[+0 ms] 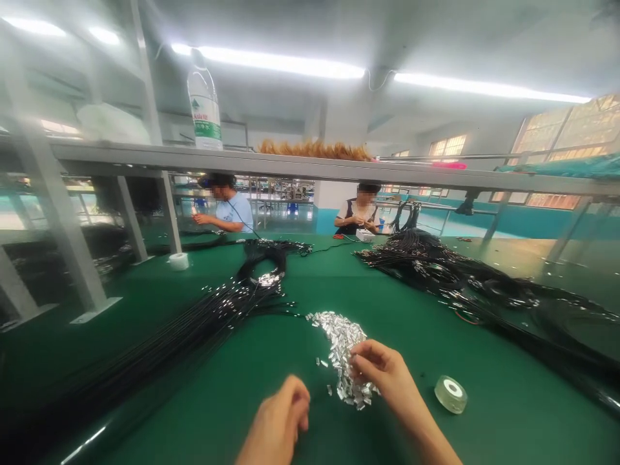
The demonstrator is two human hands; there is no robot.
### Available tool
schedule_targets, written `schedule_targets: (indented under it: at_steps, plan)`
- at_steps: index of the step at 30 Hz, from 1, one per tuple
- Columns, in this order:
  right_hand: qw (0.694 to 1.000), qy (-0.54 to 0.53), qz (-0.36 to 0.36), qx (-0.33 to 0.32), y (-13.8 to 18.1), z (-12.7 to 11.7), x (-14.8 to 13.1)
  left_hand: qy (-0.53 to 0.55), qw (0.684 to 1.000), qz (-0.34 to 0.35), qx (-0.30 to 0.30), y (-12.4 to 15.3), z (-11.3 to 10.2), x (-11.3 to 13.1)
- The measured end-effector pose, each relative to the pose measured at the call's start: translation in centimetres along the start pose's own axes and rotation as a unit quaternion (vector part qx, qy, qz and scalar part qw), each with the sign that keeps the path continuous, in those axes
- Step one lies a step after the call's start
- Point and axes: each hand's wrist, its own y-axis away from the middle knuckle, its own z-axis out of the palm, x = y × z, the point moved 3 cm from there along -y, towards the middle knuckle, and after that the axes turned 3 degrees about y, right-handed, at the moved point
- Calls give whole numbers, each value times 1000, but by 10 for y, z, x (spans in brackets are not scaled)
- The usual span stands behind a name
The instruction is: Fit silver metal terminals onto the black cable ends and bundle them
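A pile of small shiny metal sleeves (341, 332) lies on the green tabletop in front of me, with a few strays along its left side. My right hand (387, 371) reaches over the pile's right edge, thumb and forefinger brought together in a pinch; whatever is between the fingertips is too small to make out. Left of the pile, my left hand (281, 416) is held with its fingers curled in, and what they may hold is hidden. Thin black cables (213, 316) with bright metal ends fan out on the left, the nearest tips close to the pile.
To the right of my right hand sits a roll of clear tape (451, 394). More black cables (436, 265) are heaped at the right. A metal shelf (290, 165) spans the table, bearing a water bottle (206, 106). Two people (232, 206) work beyond it.
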Motion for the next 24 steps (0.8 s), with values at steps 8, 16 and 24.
schedule_targets:
  at_steps: [8, 16, 24]
  plan:
    - [999, -29, -21, -40, 7, 11, -11, 102, 987, 93, 81, -18, -29, 46]
    - [997, -68, -24, -11, 5, 4, -3, 31, 988, 119, 95, -12, -18, 25]
    - [986, -166, 5, -3, 7, 17, 1, 36, 991, 100, 77, -17, -9, 21]
